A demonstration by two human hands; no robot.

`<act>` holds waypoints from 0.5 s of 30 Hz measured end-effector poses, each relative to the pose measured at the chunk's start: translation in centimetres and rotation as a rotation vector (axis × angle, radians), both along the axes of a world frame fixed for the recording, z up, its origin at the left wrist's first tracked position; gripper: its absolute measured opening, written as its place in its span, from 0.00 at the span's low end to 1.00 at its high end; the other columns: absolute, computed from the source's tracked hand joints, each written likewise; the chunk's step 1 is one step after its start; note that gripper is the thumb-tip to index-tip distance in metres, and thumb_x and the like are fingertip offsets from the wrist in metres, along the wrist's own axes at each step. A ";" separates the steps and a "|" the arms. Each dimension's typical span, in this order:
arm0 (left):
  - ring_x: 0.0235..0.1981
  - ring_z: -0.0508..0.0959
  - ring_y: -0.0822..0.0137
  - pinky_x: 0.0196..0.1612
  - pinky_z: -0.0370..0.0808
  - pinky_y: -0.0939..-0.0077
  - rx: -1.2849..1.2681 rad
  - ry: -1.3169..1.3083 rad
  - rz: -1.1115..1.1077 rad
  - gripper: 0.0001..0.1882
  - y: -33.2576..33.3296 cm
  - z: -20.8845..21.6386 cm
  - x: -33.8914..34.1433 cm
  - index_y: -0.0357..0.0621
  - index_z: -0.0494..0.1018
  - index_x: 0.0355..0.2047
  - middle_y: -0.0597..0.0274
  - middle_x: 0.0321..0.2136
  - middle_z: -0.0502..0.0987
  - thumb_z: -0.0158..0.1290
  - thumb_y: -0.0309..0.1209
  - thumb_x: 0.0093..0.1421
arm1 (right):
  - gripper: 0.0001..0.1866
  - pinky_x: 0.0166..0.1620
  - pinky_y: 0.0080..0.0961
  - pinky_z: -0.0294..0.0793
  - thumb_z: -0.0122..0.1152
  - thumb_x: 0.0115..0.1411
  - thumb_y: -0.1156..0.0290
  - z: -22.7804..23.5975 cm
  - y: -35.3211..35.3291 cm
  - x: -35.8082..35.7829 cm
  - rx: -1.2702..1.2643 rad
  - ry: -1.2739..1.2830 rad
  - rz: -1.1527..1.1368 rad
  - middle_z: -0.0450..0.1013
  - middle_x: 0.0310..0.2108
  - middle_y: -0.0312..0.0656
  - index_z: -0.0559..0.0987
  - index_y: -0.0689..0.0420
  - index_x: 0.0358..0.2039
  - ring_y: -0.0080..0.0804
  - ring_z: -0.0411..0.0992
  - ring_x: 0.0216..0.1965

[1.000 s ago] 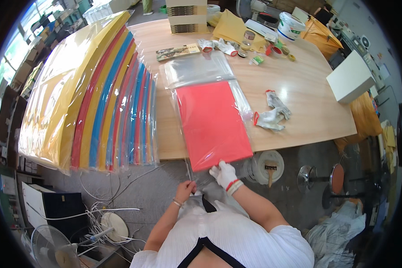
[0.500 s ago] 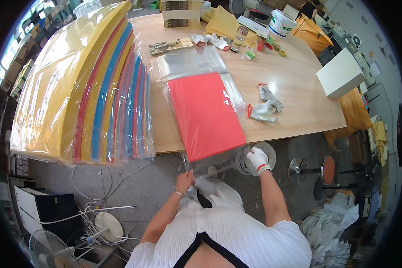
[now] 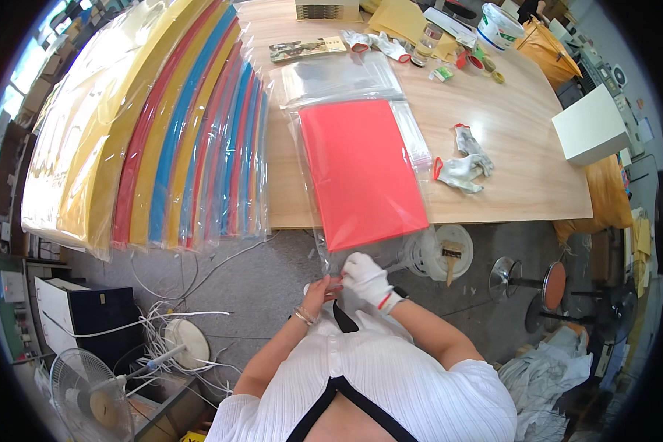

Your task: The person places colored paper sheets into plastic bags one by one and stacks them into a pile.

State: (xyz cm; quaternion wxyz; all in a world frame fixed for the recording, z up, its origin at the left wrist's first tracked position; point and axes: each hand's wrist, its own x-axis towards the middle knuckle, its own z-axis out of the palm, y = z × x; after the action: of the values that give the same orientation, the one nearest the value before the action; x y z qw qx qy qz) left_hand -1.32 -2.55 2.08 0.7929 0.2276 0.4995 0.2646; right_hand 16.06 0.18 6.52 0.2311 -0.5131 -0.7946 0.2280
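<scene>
A red foam-like sheet or pad (image 3: 364,173) lies inside a clear plastic bag (image 3: 311,193) at the table's near edge, with the bag's loose end hanging over toward me. My bare left hand (image 3: 318,296) pinches that loose end near its left corner. Right beside it, my white-gloved right hand (image 3: 366,280) is closed on the same film, its fingertips close to those of my left hand. More flat clear bags (image 3: 316,77) lie beneath and beyond the red one.
A tall pile of bagged yellow, red and blue sheets (image 3: 177,132) fills the table's left. Loose gloves (image 3: 464,162), tape rolls (image 3: 473,62) and a white box (image 3: 590,125) lie rightward. Below the edge stands a bucket with a brush (image 3: 451,254). Cables and a fan (image 3: 92,394) are lower left.
My right hand has swung left from the bag's right side to join my left hand at the left corner. The view has shifted slightly, and the bucket's brush now shows.
</scene>
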 end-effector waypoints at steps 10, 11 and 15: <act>0.35 0.77 0.68 0.37 0.73 0.77 -0.157 0.075 0.128 0.22 -0.1 -2.3 0.5 0.38 0.71 0.43 0.60 0.36 0.76 0.35 0.40 0.62 | 0.07 0.36 0.31 0.70 0.55 0.49 0.67 3.8 0.1 3.1 -0.223 0.193 0.399 0.67 0.28 0.43 0.73 0.55 0.28 0.38 0.69 0.32; 0.35 0.77 0.68 0.37 0.72 0.78 -0.075 0.094 0.078 0.22 -0.1 -1.8 0.1 0.37 0.71 0.42 0.59 0.36 0.77 0.34 0.41 0.62 | 0.08 0.33 0.31 0.69 0.54 0.51 0.64 6.7 0.2 7.5 -0.496 0.300 0.197 0.68 0.27 0.41 0.72 0.54 0.27 0.34 0.69 0.30; 0.37 0.77 0.69 0.37 0.69 0.81 0.155 0.099 -0.055 0.24 -0.6 -2.1 -0.6 0.37 0.73 0.40 0.58 0.38 0.77 0.35 0.44 0.63 | 0.08 0.25 0.25 0.66 0.54 0.55 0.67 18.2 -3.5 30.8 0.552 -0.082 -1.156 0.65 0.18 0.33 0.69 0.52 0.20 0.26 0.62 0.20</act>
State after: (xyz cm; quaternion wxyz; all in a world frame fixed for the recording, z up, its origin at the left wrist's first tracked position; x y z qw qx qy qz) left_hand -1.94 -3.20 -0.01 0.7541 0.3145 0.5099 0.2691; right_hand 46.82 -3.32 24.68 0.4095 -0.7886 -0.4276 -0.1661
